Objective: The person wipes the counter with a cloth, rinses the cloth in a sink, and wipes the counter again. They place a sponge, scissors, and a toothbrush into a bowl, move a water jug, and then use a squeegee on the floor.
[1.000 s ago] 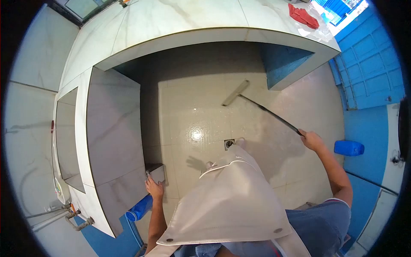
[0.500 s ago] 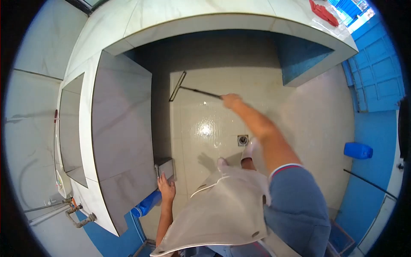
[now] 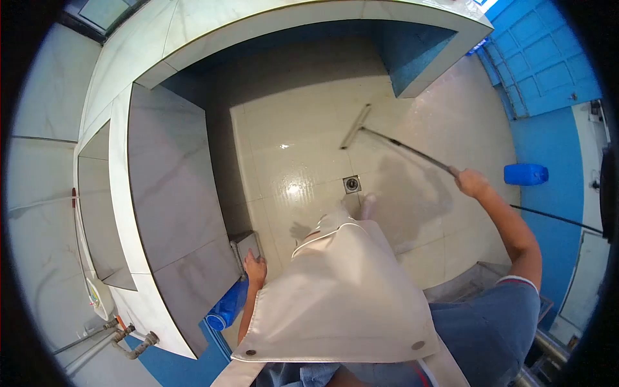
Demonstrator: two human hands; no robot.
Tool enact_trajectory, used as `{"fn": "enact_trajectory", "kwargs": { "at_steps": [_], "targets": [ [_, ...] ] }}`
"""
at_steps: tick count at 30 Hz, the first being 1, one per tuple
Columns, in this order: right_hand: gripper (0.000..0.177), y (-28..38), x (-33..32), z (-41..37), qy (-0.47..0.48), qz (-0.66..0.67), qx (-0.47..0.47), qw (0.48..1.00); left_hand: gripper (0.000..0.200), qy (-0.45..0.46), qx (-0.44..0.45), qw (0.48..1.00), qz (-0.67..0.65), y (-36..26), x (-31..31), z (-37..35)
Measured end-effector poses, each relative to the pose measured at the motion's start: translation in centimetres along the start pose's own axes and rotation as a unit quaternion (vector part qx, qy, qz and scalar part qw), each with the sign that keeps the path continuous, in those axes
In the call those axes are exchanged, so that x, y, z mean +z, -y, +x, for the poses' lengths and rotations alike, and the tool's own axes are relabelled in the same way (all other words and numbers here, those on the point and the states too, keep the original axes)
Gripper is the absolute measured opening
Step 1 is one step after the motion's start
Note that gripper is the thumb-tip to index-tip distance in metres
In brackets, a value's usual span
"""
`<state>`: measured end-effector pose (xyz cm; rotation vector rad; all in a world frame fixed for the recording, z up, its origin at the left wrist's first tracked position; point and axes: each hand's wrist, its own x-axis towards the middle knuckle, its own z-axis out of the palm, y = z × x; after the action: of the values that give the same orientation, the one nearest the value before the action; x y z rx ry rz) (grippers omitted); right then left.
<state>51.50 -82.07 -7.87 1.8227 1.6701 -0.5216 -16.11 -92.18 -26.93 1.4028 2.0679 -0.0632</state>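
Note:
My right hand (image 3: 472, 182) is wrapped round the dark handle of a squeegee (image 3: 412, 150). Its long blade rests on the wet tiled floor (image 3: 284, 129), just above the square drain (image 3: 351, 184). At the lower left, my left hand (image 3: 255, 266) has its fingers apart and holds nothing; it is beside a small grey block (image 3: 245, 248) at the foot of the tiled partition. A cream apron covers my front, and part of my shoes shows below the drain.
A tiled counter (image 3: 271, 22) curves across the top, with a tiled partition (image 3: 174, 187) at left. One blue container (image 3: 227, 304) stands at lower left, another (image 3: 525, 174) by the right wall. Pipes (image 3: 132, 342) stick out at bottom left.
My right hand has swung to the right, drawing the squeegee from near the left partition to above the drain. The view has shifted, and my left hand stays near the block.

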Motion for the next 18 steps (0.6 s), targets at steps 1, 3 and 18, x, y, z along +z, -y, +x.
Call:
{"fn": "enact_trajectory", "kwargs": {
  "at_steps": [1,3,18],
  "targets": [
    [0.044,1.5,-0.3,-1.3,-0.015,0.006,-0.028,0.999,0.063,-0.020,0.037,0.999,0.003,0.5,0.1,-0.1],
    [0.044,5.8,0.1,-0.7,-0.035,0.029,-0.137,0.990,0.062,-0.037,0.082,0.996,0.007,1.1,0.0,-0.5],
    [0.047,22.8,5.4,13.6,0.017,-0.044,-0.259,0.965,0.059,-0.070,-0.022,0.995,-0.067,7.2,2.7,-12.4]
  ]
}}
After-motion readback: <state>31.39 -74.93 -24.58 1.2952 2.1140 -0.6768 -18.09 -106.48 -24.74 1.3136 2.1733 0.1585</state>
